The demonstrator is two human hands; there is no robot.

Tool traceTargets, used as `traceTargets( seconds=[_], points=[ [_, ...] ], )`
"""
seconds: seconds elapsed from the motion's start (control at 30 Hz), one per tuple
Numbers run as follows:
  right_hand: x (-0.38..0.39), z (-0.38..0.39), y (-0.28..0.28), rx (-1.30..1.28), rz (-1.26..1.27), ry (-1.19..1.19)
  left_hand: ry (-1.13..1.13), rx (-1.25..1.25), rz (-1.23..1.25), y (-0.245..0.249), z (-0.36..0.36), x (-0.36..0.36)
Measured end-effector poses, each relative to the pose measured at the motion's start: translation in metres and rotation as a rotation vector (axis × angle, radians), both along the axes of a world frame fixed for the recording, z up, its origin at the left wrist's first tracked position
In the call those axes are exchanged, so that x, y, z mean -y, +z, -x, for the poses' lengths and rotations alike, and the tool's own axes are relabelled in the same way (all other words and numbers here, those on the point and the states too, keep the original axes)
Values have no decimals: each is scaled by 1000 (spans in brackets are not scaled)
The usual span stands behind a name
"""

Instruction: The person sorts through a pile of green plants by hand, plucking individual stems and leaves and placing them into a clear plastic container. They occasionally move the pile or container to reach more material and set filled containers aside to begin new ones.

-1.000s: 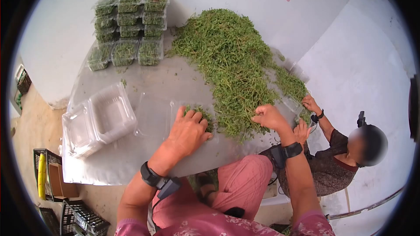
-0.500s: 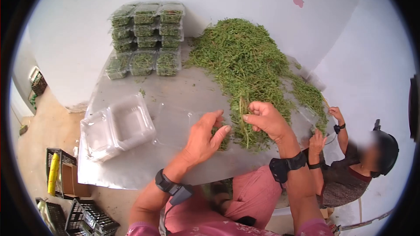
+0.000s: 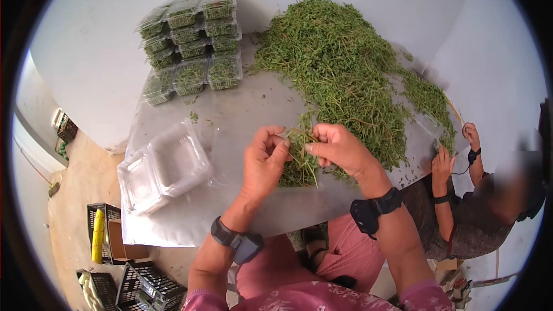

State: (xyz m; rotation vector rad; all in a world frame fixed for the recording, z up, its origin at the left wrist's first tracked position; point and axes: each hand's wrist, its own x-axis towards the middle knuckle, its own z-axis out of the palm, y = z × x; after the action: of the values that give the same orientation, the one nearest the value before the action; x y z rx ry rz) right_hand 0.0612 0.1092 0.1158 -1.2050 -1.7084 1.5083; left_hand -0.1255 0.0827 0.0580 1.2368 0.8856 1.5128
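Leafy green stems [image 3: 304,136] stretch between my two hands, over the front of the table. My left hand [image 3: 264,160] is closed, thumb and fingers pinching one side of them. From the other side my right hand [image 3: 340,151] grips them between thumb and forefinger. Just beneath lies a small clump of loose greens [image 3: 299,174], partly covered by my hands. Behind it rises a large heap of the same greens [image 3: 334,52]. Left of my left hand rests a stack of open clear plastic boxes [image 3: 178,158].
Filled, lidded clear boxes [image 3: 187,43] are stacked at the back left of the metal table [image 3: 247,115]. A co-worker [image 3: 475,213] handles greens at the right edge. Black crates [image 3: 147,288] and a yellow roll [image 3: 98,236] are on the floor at lower left.
My left hand has closed and come up to the stems in my right hand, which now lie across between both hands. The view has shifted slightly.
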Motion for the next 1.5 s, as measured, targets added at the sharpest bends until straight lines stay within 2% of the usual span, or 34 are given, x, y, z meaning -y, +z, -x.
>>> traceTargets(
  seconds=[0.3, 0.6, 0.9, 1.07, 1.17, 1.27, 1.37, 1.5],
  points=[
    [-7, -14, -5, -110, 3, -51, -24, -31, 29, 2, 4, 0],
    [-8, -20, -1, -39, -32, -86, -34, -41, 24, 6, 3, 4],
    [-17, -35, -8, -33, -41, -325, -14, -12, 5, 5, 11, 1],
    [-10, -27, 0, -22, 11, -173, -53, -20, 57, 9, 9, 0],
    [-8, -25, 0, 4, 8, -136, -142, -144, 109, 8, 16, -1],
    [-8, -24, -3, 21, 8, -115, 108, -686, -118, 14, 12, 4],
    [-8, -21, -6, 19, 12, -107, 344, -893, -435, 5, 4, 0],
    [-6, -19, -5, 31, 17, -112, 366, -887, -463, 8, 2, 1]
  ],
)
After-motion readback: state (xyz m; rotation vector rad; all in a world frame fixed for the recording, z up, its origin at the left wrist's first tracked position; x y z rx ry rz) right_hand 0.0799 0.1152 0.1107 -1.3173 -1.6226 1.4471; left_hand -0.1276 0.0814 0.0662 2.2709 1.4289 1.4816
